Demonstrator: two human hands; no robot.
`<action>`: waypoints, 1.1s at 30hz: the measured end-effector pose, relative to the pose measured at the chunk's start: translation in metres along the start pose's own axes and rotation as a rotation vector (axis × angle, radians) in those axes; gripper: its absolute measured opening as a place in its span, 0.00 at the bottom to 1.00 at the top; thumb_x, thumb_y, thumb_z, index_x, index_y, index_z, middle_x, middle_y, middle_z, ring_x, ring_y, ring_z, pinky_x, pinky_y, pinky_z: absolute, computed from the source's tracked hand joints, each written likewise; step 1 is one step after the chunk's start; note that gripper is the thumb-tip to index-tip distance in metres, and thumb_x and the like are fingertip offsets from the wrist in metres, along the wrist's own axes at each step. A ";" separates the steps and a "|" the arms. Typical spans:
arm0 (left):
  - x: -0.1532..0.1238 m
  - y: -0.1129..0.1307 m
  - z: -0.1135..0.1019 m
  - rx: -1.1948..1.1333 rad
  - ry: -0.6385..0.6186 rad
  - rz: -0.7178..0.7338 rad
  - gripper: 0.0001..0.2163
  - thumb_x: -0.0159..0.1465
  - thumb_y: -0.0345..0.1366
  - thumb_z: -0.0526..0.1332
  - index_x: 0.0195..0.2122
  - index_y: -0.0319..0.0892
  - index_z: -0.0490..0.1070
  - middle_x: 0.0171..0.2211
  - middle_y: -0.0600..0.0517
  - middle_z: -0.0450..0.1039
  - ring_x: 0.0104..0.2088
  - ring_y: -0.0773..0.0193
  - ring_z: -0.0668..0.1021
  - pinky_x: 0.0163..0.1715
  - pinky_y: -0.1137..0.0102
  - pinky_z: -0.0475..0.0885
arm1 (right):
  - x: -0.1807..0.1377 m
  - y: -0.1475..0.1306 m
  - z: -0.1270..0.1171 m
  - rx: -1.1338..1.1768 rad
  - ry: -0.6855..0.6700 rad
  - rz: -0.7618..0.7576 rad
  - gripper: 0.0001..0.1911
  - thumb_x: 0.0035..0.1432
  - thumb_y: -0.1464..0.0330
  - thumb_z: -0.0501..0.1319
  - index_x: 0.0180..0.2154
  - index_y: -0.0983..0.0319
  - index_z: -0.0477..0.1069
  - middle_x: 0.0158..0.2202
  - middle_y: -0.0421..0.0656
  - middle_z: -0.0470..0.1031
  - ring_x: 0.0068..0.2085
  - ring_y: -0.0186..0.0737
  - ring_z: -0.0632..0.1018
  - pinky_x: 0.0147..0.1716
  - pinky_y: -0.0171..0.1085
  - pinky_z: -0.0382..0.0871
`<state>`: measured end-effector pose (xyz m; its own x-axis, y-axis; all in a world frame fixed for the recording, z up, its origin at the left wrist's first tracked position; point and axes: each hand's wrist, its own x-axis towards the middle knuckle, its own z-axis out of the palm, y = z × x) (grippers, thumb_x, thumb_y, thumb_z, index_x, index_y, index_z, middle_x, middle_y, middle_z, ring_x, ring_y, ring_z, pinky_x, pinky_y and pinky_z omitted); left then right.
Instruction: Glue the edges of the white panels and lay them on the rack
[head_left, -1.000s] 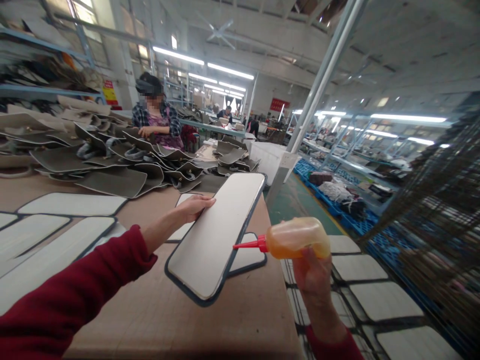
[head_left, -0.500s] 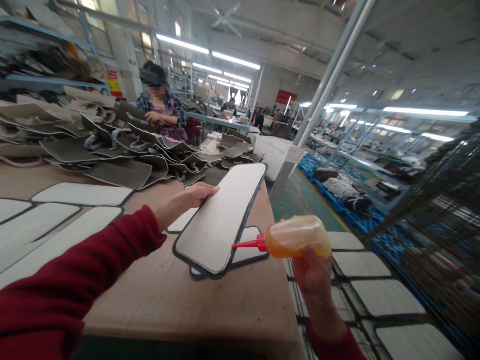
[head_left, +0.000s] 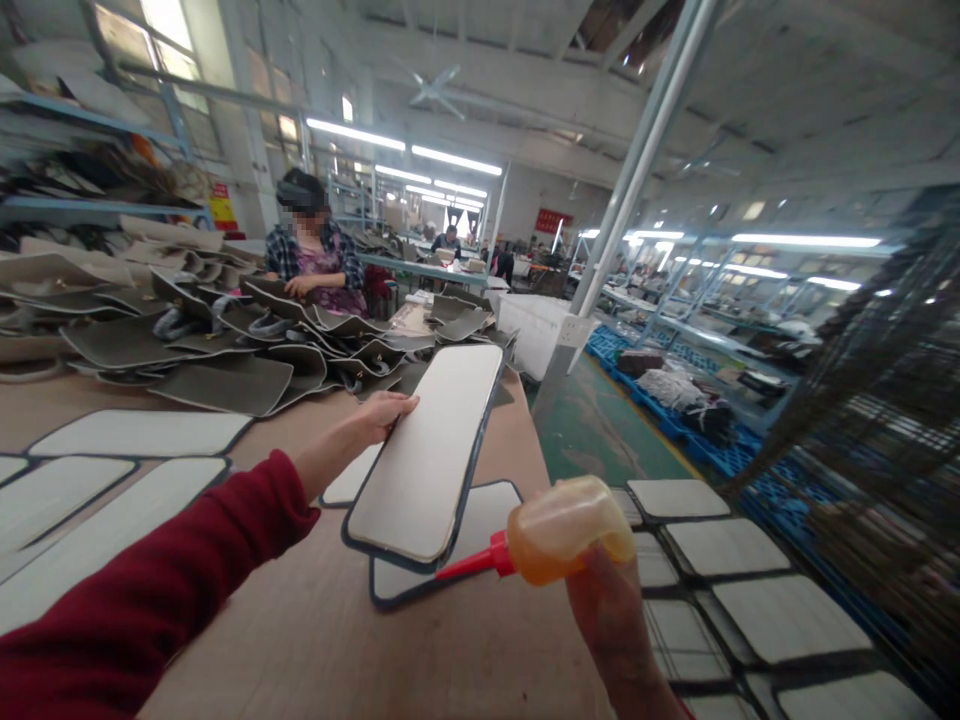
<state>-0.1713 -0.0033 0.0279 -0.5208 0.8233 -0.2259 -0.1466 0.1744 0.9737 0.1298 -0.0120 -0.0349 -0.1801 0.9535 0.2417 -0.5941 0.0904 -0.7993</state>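
Observation:
My left hand (head_left: 382, 415) grips the far left edge of a long white panel (head_left: 431, 455) with rounded corners and a dark rim, held tilted above the table. My right hand (head_left: 604, 600) is wrapped round a clear squeeze bottle (head_left: 566, 530) of amber liquid, lying sideways in the grip. Its red nozzle (head_left: 472, 562) points left, with the tip just below the held panel's near right corner. Beneath, a second white panel (head_left: 487, 510) lies on the table, partly covered by the held one and the bottle.
More white panels (head_left: 142, 432) lie on the brown table (head_left: 315, 640) to the left. Dark grey pieces (head_left: 225, 383) are heaped at the back, where a co-worker (head_left: 311, 245) handles one. A metal post (head_left: 622, 190) rises by the table's right edge; a rack of panels (head_left: 795, 610) stands right.
The bottle has moved down and left, and its nozzle tip has gone from the held panel's right edge to below its near corner. The panel is still in my left hand.

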 end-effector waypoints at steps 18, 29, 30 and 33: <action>-0.078 0.010 -0.021 0.133 -0.191 0.020 0.21 0.33 0.48 0.76 0.27 0.44 0.77 0.24 0.51 0.78 0.23 0.57 0.77 0.20 0.70 0.69 | 0.083 -0.088 0.017 -0.002 0.169 -0.619 0.22 0.40 0.64 0.73 0.40 0.59 0.75 0.36 0.42 0.80 0.39 0.44 0.80 0.49 0.51 0.72; -0.077 -0.006 -0.024 0.010 -0.280 -0.008 0.18 0.41 0.42 0.75 0.32 0.40 0.77 0.26 0.51 0.79 0.26 0.59 0.78 0.23 0.71 0.72 | 0.060 -0.064 0.007 0.001 0.132 -0.466 0.33 0.39 0.63 0.74 0.49 0.60 0.72 0.45 0.50 0.80 0.44 0.52 0.80 0.52 0.57 0.69; -0.074 -0.009 -0.025 0.005 -0.274 -0.012 0.19 0.41 0.42 0.75 0.32 0.40 0.77 0.27 0.50 0.80 0.26 0.59 0.79 0.23 0.72 0.72 | 0.054 -0.061 0.008 0.023 0.098 -0.401 0.33 0.39 0.62 0.73 0.50 0.59 0.71 0.46 0.50 0.80 0.44 0.53 0.80 0.52 0.58 0.69; -0.068 -0.015 -0.027 0.004 -0.242 -0.017 0.19 0.42 0.42 0.75 0.34 0.40 0.76 0.29 0.50 0.81 0.27 0.60 0.79 0.25 0.72 0.73 | 0.041 -0.059 0.012 0.079 0.027 -0.281 0.35 0.42 0.59 0.73 0.53 0.57 0.70 0.47 0.51 0.79 0.44 0.55 0.81 0.52 0.60 0.69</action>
<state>-0.1568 -0.0764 0.0276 -0.3017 0.9255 -0.2291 -0.1504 0.1911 0.9700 0.1479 0.0181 0.0293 0.0205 0.9016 0.4320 -0.6775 0.3303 -0.6572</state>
